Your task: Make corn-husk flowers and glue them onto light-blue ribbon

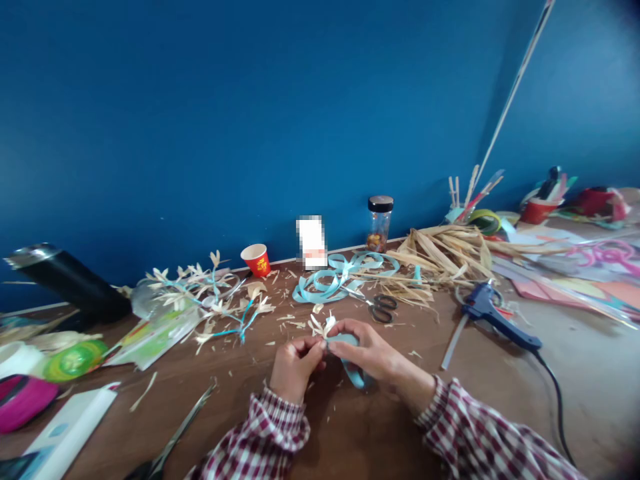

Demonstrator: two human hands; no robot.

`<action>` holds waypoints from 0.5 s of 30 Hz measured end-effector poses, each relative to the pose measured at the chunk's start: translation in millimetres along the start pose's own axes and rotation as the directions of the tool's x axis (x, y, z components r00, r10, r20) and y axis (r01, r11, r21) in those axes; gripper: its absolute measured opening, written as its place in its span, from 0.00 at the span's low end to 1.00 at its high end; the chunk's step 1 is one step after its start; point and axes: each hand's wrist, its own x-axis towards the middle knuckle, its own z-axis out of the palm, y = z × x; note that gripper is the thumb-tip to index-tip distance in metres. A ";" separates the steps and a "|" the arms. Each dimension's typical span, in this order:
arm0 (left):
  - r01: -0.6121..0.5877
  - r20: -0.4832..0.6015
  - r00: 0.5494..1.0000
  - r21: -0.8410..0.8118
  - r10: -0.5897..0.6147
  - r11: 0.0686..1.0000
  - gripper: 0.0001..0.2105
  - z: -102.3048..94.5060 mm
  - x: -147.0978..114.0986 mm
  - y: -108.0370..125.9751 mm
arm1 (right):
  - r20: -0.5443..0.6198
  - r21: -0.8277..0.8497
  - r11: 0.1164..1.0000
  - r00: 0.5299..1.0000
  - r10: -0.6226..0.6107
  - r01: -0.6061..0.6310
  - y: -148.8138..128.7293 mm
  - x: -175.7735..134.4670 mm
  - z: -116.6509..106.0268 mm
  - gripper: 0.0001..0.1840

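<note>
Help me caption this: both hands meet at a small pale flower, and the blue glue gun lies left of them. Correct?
Wrong side: in the head view, the blue glue gun lies right of the left hand and the right hand.

The ribbon [356, 377] looks satiny, smooth; the petals [329, 323] papery, matt; husks [445, 248] rough, fibrous; glue gun [481, 307] smooth plastic

Light-blue ribbon [355, 376], cream flower [323, 325], maroon-and-white checked sleeves [277, 423], dark-blue glue gun [500, 324], brown table [395, 433], blue wall [320, 100]
</note>
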 end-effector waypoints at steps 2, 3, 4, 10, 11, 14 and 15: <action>0.007 -0.016 1.000 0.017 -0.007 1.000 0.11 2.2 -1.3 1.0 | -0.018 -0.049 0.997 0.998 -0.054 0.053 -0.3 0.2 0.6 0.12; 0.007 -0.026 1.000 0.012 -0.006 1.000 0.11 3.3 -2.0 1.1 | -0.027 -0.082 0.994 0.997 -0.076 0.074 -0.2 0.3 1.1 0.11; 0.005 -0.035 0.999 0.006 -0.005 1.000 0.12 4.2 -2.6 0.9 | -0.040 -0.121 0.989 0.995 -0.092 0.087 0.0 0.5 1.7 0.10; -0.006 -0.044 0.999 -0.016 0.006 1.000 0.15 4.8 -3.0 -3.5 | -0.129 -0.295 0.952 0.985 -0.118 0.076 0.8 2.2 4.9 0.07; -0.017 -0.047 0.999 -0.018 0.016 1.000 0.15 4.5 -2.8 -3.8 | -0.123 -0.297 0.951 0.985 -0.124 0.083 1.0 2.5 5.1 0.07; -0.037 -0.011 0.999 0.006 0.037 0.999 0.15 3.6 -2.9 -3.4 | -0.107 -0.262 0.959 0.984 -0.139 0.107 2.1 3.4 5.1 0.07; -0.042 0.010 0.999 0.011 0.042 0.999 0.15 3.4 -3.2 -3.1 | -0.108 -0.245 0.963 0.984 -0.145 0.115 2.7 3.7 4.9 0.07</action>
